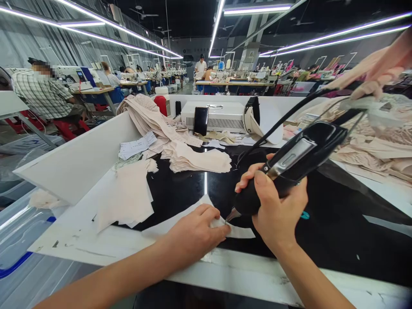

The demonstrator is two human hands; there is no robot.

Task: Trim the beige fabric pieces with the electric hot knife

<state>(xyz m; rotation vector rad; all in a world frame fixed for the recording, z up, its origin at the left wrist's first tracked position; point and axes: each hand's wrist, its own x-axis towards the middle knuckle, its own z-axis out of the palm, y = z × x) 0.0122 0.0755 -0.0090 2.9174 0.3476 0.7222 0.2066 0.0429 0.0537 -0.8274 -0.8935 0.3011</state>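
The left hand (193,234) lies flat, fingers pressing a pale fabric strip (180,221) onto the black worktop (337,231) near its front edge. The right hand (277,210) grips a black corded cutter (289,165), its tip touching the strip just beside the left fingertips. Fabric stacks (193,156) lie behind.

left arm (128,270): bare from the frame's lower edge to the wrist; no sleeve shows.
right arm (309,279): bare as well, no sleeve in view.
left hand (193,234): bare, without glove, ring or band; back of the hand and knuckles show, fingertips partly seen.
right hand (277,206): bare, without glove or ring; thumb with a short, plain nail shows on top, fingers mostly hidden.
wrists: no watch, bracelet or strap on either.
markings: none visible on either arm.
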